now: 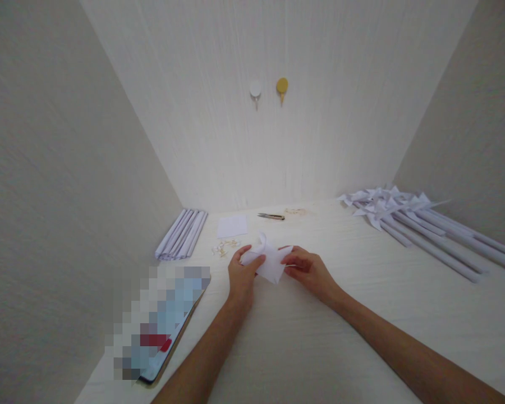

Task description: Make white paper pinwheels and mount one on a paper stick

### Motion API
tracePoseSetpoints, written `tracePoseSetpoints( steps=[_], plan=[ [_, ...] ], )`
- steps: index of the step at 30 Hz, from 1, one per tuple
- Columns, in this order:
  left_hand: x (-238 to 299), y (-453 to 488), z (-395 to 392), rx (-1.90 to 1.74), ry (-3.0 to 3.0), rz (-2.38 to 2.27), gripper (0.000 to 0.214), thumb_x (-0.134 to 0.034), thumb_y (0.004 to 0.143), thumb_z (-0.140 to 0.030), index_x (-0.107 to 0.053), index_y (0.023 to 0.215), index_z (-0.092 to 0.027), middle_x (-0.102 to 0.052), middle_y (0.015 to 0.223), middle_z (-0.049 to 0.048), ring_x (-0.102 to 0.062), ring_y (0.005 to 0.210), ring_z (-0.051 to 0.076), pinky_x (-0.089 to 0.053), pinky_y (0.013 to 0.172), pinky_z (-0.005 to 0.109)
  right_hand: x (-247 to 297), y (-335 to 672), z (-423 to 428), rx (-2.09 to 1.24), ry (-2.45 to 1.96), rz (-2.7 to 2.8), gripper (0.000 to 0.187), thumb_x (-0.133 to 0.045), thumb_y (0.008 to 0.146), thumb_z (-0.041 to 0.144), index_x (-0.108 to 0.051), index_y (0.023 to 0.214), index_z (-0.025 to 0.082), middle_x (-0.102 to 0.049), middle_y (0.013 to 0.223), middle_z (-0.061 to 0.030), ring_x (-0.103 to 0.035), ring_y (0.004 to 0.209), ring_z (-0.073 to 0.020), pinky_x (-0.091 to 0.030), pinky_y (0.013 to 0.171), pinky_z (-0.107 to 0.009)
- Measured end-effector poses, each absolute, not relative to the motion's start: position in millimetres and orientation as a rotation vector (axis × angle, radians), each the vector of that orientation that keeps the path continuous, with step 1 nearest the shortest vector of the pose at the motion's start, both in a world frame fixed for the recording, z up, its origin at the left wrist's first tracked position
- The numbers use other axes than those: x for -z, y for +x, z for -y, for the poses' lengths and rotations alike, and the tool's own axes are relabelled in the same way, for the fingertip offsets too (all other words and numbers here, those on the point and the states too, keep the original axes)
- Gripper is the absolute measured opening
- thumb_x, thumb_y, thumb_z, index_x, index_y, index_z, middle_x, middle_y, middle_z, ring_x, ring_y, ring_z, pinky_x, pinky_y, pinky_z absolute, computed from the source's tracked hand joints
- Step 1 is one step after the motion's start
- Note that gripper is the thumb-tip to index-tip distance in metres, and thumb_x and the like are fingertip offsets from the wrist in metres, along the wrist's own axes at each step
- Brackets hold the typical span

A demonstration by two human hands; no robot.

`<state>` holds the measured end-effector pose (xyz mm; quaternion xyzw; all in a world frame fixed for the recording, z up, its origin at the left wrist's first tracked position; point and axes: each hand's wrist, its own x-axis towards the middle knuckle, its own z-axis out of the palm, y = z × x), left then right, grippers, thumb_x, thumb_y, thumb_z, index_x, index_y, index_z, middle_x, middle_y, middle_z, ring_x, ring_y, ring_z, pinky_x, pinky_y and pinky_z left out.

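Observation:
Between my two hands is a white paper pinwheel point(273, 268), its corners partly curled in and one tip standing up. My left hand point(242, 275) grips its left side, thumb pressed on the front. At the right corner, the fingers of my right hand point(309, 270) are pinched on the paper. Just beyond my left hand lie several small pins or sticks point(226, 247) in a loose scatter. A flat white paper square point(232, 226) rests behind them, and small thread snips point(271, 216) lie to its right.
Rolled paper tubes point(182, 234) are stacked at the back left. Finished pinwheels on paper sticks point(387, 206) are piled at the right. A phone point(172, 320), partly pixelated, stands at the left. More small light-coloured bits point(295, 211) lie near the back wall, which carries two round hooks point(281, 86).

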<state>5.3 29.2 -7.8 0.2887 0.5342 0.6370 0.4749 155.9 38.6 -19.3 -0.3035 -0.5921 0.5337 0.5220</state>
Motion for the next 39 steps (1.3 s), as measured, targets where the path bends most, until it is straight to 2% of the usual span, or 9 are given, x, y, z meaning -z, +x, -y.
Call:
tracePoseSetpoints(
  steps=[4, 10, 16, 23, 32, 39],
  plan=[
    [8.6, 8.8, -28.0, -1.569, 0.701, -1.293, 0.05, -0.069, 0.048, -0.017, -0.052, 0.094, -0.015, -0.057, 0.065, -0.0013, -0.052, 0.054, 0.009, -0.041, 0.051, 0.021, 20.0, 152.8, -38.0, -1.252, -0.73, 1.423, 0.013, -0.067, 0.056, 0.012, -0.068, 0.065, 0.021, -0.052, 0.072, 0.0008, -0.055, 0.068, -0.0114, -0.045, 0.061, -0.025],
    [8.2, 16.0, -23.7, -1.548, 0.781, -1.276, 0.053, -0.069, 0.048, -0.019, -0.05, 0.098, -0.015, -0.056, 0.058, -0.0033, -0.051, 0.05, 0.009, -0.04, 0.047, 0.021, 13.3, 148.4, -34.8, -1.239, -0.776, 1.334, 0.006, -0.073, 0.052, 0.022, -0.067, 0.055, 0.02, -0.057, 0.077, -0.0013, -0.056, 0.069, -0.0118, -0.047, 0.062, -0.025],
    [6.4, 22.0, -19.0, -1.533, 0.86, -1.291, 0.052, -0.068, 0.049, -0.017, -0.05, 0.098, -0.014, -0.057, 0.057, -0.0034, -0.05, 0.048, 0.008, -0.04, 0.047, 0.019, 9.4, 144.6, -32.1, -1.305, -0.865, 1.214, 0.022, -0.072, 0.05, 0.037, -0.066, 0.052, 0.016, -0.053, 0.079, -0.001, -0.052, 0.051, -0.0068, -0.049, 0.053, -0.026],
    [4.0, 26.1, -16.5, -1.501, 0.86, -1.297, 0.05, -0.069, 0.05, -0.021, -0.051, 0.097, -0.014, -0.058, 0.054, -0.0038, -0.05, 0.046, 0.008, -0.04, 0.044, 0.019, 8.3, 144.2, -31.5, -1.189, -0.963, 1.247, 0.027, -0.071, 0.052, 0.039, -0.062, 0.052, 0.014, -0.055, 0.066, -0.0003, -0.053, 0.051, -0.0086, -0.046, 0.05, -0.024],
    [2.5, 26.9, -15.9, -1.489, 0.861, -1.286, 0.049, -0.069, 0.05, -0.018, -0.052, 0.096, -0.013, -0.06, 0.055, -0.0028, -0.051, 0.045, 0.008, -0.04, 0.044, 0.019, 15.2, 147.5, -35.3, -1.035, -1.026, 1.405, 0.028, -0.066, 0.058, 0.04, -0.061, 0.047, 0.016, -0.054, 0.065, -0.0025, -0.051, 0.057, -0.0117, -0.04, 0.051, -0.025],
    [2.9, 24.3, -15.6, -1.447, 0.92, -1.265, 0.053, -0.07, 0.051, -0.02, -0.051, 0.1, -0.013, -0.061, 0.056, -0.0022, -0.051, 0.045, 0.008, -0.04, 0.044, 0.019, 9.7, 147.8, -33.5, -1.073, -1.046, 1.384, 0.031, -0.068, 0.053, 0.044, -0.06, 0.043, 0.016, -0.053, 0.068, -0.003, -0.05, 0.059, -0.0117, -0.04, 0.051, -0.025]
  ],
)
